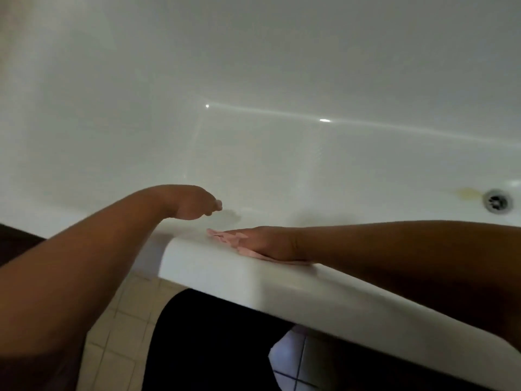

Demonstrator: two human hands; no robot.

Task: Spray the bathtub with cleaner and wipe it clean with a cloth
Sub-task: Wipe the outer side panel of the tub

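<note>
Left hand (191, 203): raised over the tub's inner edge, wrist bent, fingers drooping loosely curled, holding nothing.
Cloth (222, 235): pink, flattened on the rim near its left corner; long axis along the rim, free end pointing left past the fingertips.
Right hand (265, 242): palm down on the cloth, fingers straight and pointing left, pressing it to the rim.
Bathtub (225, 275): white, glossy.
Stain (466, 192): yellowish, just left of the drain.
Drain (496, 201): metal, far right on the tub floor, well apart from both hands.
</note>
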